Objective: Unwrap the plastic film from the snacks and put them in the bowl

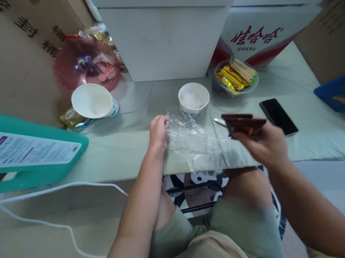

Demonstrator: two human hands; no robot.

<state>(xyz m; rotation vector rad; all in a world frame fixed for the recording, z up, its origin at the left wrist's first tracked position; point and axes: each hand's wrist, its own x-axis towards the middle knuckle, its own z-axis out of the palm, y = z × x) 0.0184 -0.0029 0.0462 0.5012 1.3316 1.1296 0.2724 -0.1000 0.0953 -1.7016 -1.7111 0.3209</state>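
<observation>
My left hand (159,132) is closed on the left edge of a crinkled clear plastic sheet (192,141), which lies on the table and hangs over its front edge. My right hand (267,145) grips some dark brown packets (243,123) in a small stack, raised above the table. Just beyond the sheet stands a white paper bowl (194,99) with something clear and whitish inside. A black phone (278,117) lies to the right of my right hand. The white tip of a cable or tool (218,121) pokes out beside the packets.
A white paper cup (94,102) and a red bowl (85,66) stand at the left, near a green jug (32,151). At the back right, a clear bowl (236,77) holds yellow packets and sticks. White boxes (168,40) line the back. White cable (70,230) hangs below left.
</observation>
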